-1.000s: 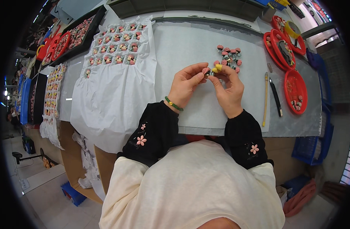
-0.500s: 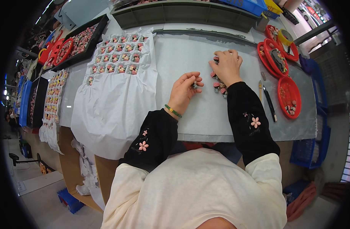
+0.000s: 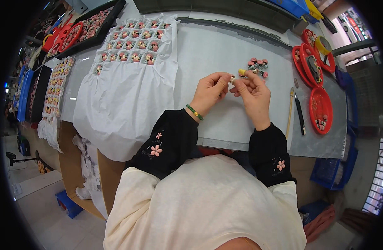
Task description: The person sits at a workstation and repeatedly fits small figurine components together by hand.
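Observation:
My left hand [image 3: 210, 91] pinches a tiny painted figurine [image 3: 232, 79] between thumb and fingertips over the pale work sheet [image 3: 225, 121]. From the other side, my right hand [image 3: 255, 99] brings its thumb and fingers to the same figurine, which they partly hide. A yellow finger cover [image 3: 242, 72] sits on a finger of my right hand. Just beyond that hand lies a loose cluster of small pink-and-grey figurines [image 3: 258, 64]. Farther left, several rows of similar figurines [image 3: 135, 45] sit in pockets of a tray covered with white tissue paper [image 3: 116, 108].
Red oval dishes [image 3: 321, 110] stand at the right, one with a few figurines inside. A thin brush [image 3: 291, 108] and a black pen-like tool [image 3: 300, 114] lie beside them. A black tray of pink pieces [image 3: 89, 31] is at far left; a dark green crate [image 3: 208, 7] edges the back.
My right hand has drawn back from the cluster and met my left hand at the figurine. The cluster now shows more fully, and the view has shifted slightly.

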`<state>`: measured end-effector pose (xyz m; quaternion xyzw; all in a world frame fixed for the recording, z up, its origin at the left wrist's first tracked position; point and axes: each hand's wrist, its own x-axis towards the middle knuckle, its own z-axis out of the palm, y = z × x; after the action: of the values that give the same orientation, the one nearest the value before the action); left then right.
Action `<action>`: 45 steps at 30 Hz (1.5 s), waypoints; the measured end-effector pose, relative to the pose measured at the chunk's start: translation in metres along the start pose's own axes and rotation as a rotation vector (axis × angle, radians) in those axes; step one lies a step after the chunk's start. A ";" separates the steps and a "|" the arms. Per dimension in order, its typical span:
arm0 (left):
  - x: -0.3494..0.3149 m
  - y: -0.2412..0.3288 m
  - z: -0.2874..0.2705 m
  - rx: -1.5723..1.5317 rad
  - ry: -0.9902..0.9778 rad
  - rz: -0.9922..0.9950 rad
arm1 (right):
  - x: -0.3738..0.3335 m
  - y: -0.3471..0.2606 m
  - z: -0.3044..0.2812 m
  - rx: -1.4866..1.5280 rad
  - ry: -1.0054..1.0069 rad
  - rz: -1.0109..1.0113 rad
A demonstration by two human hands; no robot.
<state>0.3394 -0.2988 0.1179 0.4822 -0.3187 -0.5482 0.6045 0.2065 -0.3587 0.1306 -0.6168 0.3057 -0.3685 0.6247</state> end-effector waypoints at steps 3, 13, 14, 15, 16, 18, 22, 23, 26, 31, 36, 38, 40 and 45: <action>0.002 -0.003 -0.003 -0.004 -0.037 0.010 | -0.003 0.017 -0.001 -0.121 0.077 -0.143; 0.000 -0.008 -0.006 -0.261 -0.211 0.075 | -0.006 0.021 0.000 -0.192 0.151 -0.398; 0.000 -0.005 -0.004 -0.365 -0.208 0.019 | -0.006 0.021 0.000 -0.193 0.154 -0.397; 0.001 -0.003 -0.003 -0.469 -0.203 -0.038 | -0.006 0.020 -0.001 -0.182 0.171 -0.399; 0.001 -0.004 -0.003 -0.467 -0.201 -0.038 | -0.006 0.019 -0.001 -0.168 0.184 -0.403; 0.001 -0.005 -0.001 -0.504 -0.108 0.054 | -0.007 0.017 -0.002 -0.156 0.184 -0.377; 0.002 -0.010 -0.002 -0.322 -0.014 0.140 | -0.006 0.012 -0.004 -0.116 0.147 -0.360; 0.003 -0.009 -0.002 -0.235 -0.027 0.150 | -0.005 0.012 -0.004 -0.118 0.149 -0.361; 0.005 -0.008 -0.001 -0.136 -0.093 0.128 | -0.003 0.012 -0.004 -0.123 0.107 -0.338; 0.000 -0.013 0.000 -0.080 -0.219 0.188 | 0.001 0.019 -0.004 -0.306 0.124 -0.411; -0.006 -0.009 0.003 -0.009 -0.113 0.086 | -0.012 0.008 0.003 -0.250 0.116 -0.340; -0.020 0.000 0.007 0.039 -0.086 0.163 | -0.013 0.008 0.003 -0.163 0.237 -0.158; -0.048 0.033 0.009 0.060 -0.105 0.197 | -0.012 0.008 0.001 -0.174 0.205 -0.173; -0.071 0.121 -0.063 0.499 0.172 0.515 | -0.016 0.008 -0.002 -0.189 0.212 -0.161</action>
<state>0.4257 -0.2228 0.2201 0.5632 -0.5016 -0.2407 0.6110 0.1968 -0.3463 0.1210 -0.6529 0.3527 -0.4502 0.4966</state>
